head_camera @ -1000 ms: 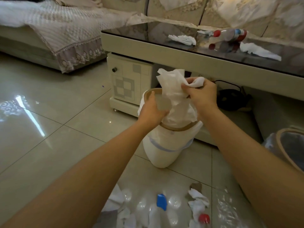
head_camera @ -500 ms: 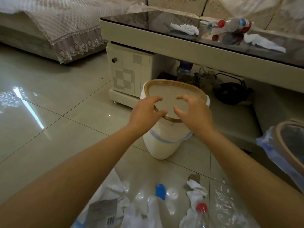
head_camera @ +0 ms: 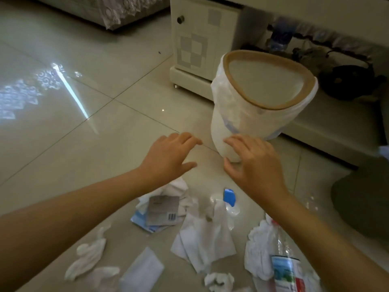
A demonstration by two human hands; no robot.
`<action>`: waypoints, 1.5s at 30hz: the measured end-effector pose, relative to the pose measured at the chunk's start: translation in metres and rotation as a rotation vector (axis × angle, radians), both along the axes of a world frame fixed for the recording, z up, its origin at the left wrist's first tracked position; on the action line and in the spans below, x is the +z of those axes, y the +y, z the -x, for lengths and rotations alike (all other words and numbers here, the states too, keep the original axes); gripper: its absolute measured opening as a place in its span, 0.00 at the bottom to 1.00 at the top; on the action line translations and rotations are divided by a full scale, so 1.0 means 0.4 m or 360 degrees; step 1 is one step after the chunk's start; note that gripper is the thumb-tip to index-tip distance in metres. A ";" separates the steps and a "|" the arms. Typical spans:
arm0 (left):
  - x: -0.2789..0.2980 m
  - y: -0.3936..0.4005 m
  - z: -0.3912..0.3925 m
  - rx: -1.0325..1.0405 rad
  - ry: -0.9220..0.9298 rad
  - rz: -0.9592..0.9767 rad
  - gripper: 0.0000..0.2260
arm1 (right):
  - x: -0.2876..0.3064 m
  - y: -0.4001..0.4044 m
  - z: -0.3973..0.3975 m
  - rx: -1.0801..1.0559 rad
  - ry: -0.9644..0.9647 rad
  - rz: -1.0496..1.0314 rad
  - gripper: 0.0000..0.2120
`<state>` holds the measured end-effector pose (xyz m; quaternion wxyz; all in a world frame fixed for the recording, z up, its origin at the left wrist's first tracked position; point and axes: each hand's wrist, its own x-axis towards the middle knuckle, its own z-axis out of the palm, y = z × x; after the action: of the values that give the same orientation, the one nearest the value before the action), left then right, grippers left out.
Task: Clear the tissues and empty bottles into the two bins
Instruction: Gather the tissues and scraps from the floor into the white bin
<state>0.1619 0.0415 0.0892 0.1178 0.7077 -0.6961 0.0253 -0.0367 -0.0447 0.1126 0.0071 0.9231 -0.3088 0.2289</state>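
A white bin (head_camera: 248, 121) with a tan rim and a plastic liner stands on the floor in front of the table. My left hand (head_camera: 168, 159) and my right hand (head_camera: 252, 163) hover low before it, fingers spread and holding nothing. Below them the floor is strewn with white tissues (head_camera: 207, 237), a crumpled tissue (head_camera: 88, 258) at the left, a clear bottle with a blue cap (head_camera: 229, 197), and a labelled clear bottle (head_camera: 284, 270) at the lower right. A grey tissue packet (head_camera: 162, 210) lies among them.
A low table cabinet (head_camera: 200, 39) with a round knob stands behind the bin, with a dark bag (head_camera: 345, 81) and cables on its lower shelf. A dark rounded object (head_camera: 362, 201) sits at the right edge. Tiled floor (head_camera: 84, 123) stretches left.
My hands let the tissues fall into the white bin, then dropped from its rim down toward the litter on the floor. The view tilted down, so the tabletop is out of sight.
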 end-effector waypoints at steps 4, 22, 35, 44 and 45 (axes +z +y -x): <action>-0.084 0.093 -0.070 0.0059 -0.0189 -0.0140 0.25 | -0.068 0.045 -0.034 0.0088 0.0173 -0.0013 0.19; -0.283 0.103 -0.050 0.0138 -0.0095 -0.0836 0.32 | -0.247 0.109 -0.069 0.0146 0.0588 -0.0181 0.17; -0.245 0.105 -0.021 0.0168 0.0287 -0.0816 0.15 | -0.273 0.147 -0.014 0.0079 0.0662 -0.0287 0.13; -0.136 0.084 -0.030 0.0342 0.0691 -0.0382 0.08 | -0.263 0.131 0.032 -0.0082 0.0502 -0.0464 0.13; -0.129 0.084 -0.031 0.0356 0.0751 -0.0343 0.07 | -0.259 0.130 0.036 -0.0106 0.0505 -0.0528 0.14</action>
<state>0.1742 0.0752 0.0376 0.1971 0.7750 -0.5657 -0.2014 -0.0510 0.0072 0.0091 -0.0888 0.9254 -0.3674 0.0268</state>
